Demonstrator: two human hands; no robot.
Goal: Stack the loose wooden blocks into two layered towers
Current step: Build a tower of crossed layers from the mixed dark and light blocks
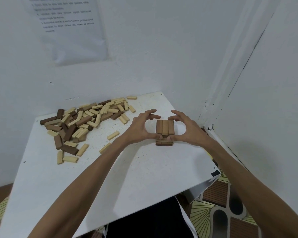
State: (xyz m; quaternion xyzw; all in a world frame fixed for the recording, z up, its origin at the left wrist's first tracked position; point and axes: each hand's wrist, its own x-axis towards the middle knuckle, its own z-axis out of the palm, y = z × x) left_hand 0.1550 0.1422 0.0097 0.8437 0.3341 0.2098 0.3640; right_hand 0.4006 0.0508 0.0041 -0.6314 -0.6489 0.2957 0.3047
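While our two hands curve around it, the small tower [164, 127] stands toward the right edge of the white bench [127, 169], closer to the far right corner than to us. Its top layer is three mid-brown blocks lying side by side, pointing away from us; crosswise layers show at its near foot. Our left hand [138, 127] sits on its left and our right hand [187, 129] on its right, thumbs pressed to the near end. The left fingers arch apart from the wood. We cannot tell whether the right fingertips touch the far edge.

A pile of loose blocks [86, 121], pale and dark brown, spreads along the far left of the bench, well apart from the tower. Two stray pale blocks [113, 135] lie between. Bare bench stretches from the tower to the near edge. White walls close in behind the far and right edges.
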